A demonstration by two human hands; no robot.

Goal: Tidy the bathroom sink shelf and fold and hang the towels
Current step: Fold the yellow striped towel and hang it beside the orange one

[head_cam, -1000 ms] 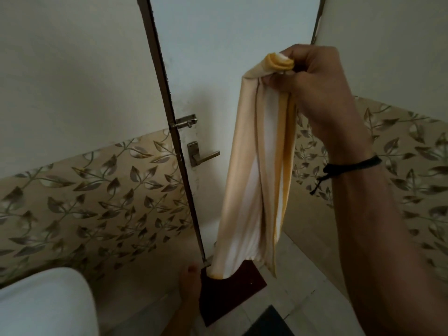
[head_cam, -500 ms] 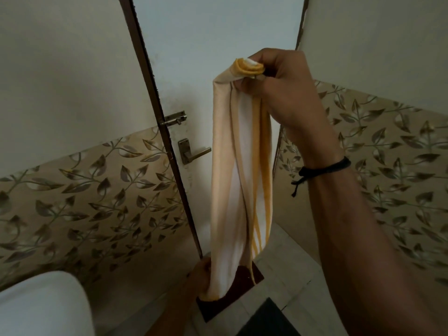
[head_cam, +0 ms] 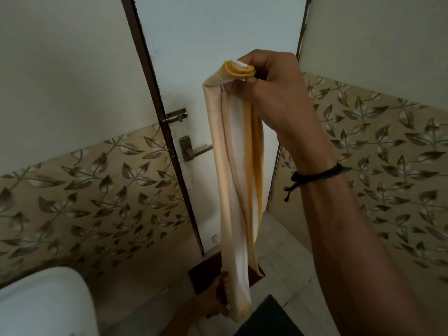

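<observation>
item: striped towel, held stretched between two hands

towel [head_cam: 238, 178]: soft woven cloth in cream, white and mustard-yellow lengthwise stripes, gathered into a narrow, loosely folded band. its top end is wound into a small flat coil showing yellow and white layers. the long axis runs close to vertical, top end up by the door [head_cam: 218, 32], bottom end down near the floor [head_cam: 286, 263], leaning a little to the right as it drops. it hangs in the air in front of the door and touches nothing but the hands.

right hand [head_cam: 271, 93]: raised, fingers and thumb curled round the coiled top end, gripping it. a black cord wristband [head_cam: 317, 174] with a knotted tail sits on the wrist.

left hand [head_cam: 213, 299]: low in view, partly hidden by the cloth, fingers closed on the towel's bottom end.

surroundings: pale, smooth painted door in a dark brown frame; a dull metal slide bolt [head_cam: 175, 116] above a lever handle [head_cam: 194, 150] of the same finish. glossy beige wall tiles [head_cam: 84, 190] with a brown leaf-and-vine pattern on both sides, plain plaster above. a dark red-brown mat [head_cam: 203, 275] lies at the door's foot. a smooth white rounded form [head_cam: 41, 304] fills the lower left corner; what it is cannot be told.
</observation>
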